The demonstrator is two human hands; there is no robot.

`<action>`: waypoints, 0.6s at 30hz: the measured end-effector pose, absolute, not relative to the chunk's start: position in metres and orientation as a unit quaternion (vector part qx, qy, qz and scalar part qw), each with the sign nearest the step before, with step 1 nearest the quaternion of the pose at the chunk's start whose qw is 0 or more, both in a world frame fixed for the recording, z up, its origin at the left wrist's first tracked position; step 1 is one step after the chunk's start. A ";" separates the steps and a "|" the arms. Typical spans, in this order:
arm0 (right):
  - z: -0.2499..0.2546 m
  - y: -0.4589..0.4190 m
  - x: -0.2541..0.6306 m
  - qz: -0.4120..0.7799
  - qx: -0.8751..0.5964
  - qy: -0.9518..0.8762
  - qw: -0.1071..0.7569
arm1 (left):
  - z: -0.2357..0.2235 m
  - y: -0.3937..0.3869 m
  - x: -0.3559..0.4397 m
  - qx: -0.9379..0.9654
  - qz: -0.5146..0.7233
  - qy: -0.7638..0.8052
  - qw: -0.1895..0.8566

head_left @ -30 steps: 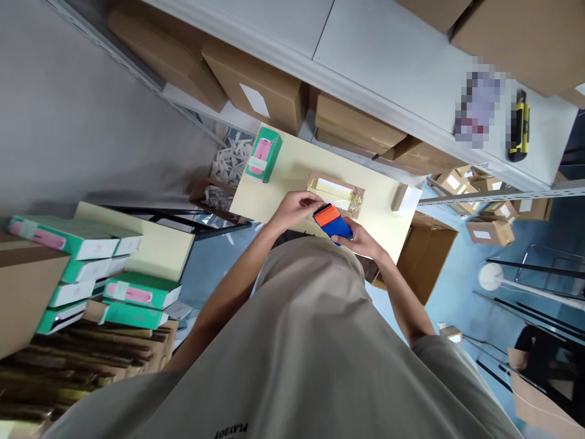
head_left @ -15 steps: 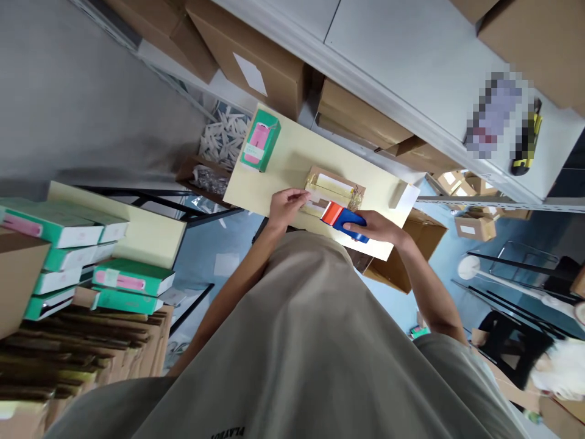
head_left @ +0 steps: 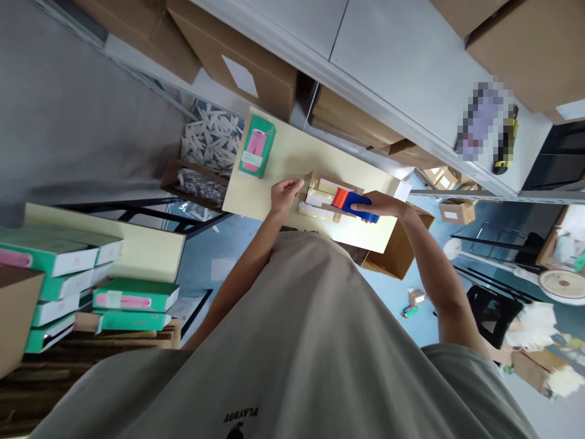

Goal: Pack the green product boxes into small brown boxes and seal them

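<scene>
Tape dispenser (head_left: 351, 198), blue with an orange head, sits over the three o'clock end of a small cardboard box (head_left: 320, 198) (contact is hard to judge). The right hand (head_left: 382, 204) has its fingers wrapped round the blue body, probably to leave the head uncovered, facing nine o'clock. At the box's nine o'clock end, the left hand (head_left: 284, 195) has fingers near its thumb; whether they pinch anything, I cannot tell. At ten o'clock on the desk (head_left: 235, 195) lies a green carton (head_left: 257, 146).

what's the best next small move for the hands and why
Probably steady the cardboard box with the left hand: its fingertips are already close to the box's left end, while the right hand holds the blue-and-orange tape dispenser over it.
</scene>
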State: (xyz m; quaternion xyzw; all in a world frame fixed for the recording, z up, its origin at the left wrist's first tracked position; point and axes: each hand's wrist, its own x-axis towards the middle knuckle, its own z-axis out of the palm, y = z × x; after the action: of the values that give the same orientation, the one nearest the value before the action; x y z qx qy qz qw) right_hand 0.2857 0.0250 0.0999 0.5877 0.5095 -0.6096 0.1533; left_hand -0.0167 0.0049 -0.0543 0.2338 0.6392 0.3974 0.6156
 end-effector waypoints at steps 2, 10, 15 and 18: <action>0.086 0.033 0.286 -0.607 0.590 0.508 0.160 | -0.067 0.008 -0.012 0.225 0.396 0.641 0.618; 0.058 0.043 0.280 -0.612 0.593 0.488 0.188 | -0.103 0.004 -0.004 0.222 0.353 0.647 0.638; 0.054 0.044 0.279 -0.586 0.606 0.502 0.195 | -0.114 -0.006 0.008 0.226 0.356 0.648 0.634; 0.051 0.044 0.280 -0.587 0.602 0.507 0.192 | -0.116 -0.012 0.011 0.277 0.357 0.659 0.601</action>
State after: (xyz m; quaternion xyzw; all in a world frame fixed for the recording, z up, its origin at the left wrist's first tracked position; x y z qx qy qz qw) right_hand 0.2800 0.0444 0.0508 0.6016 0.5065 -0.5871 0.1919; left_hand 0.0105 -0.0118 -0.1158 0.2770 0.6593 0.3574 0.6008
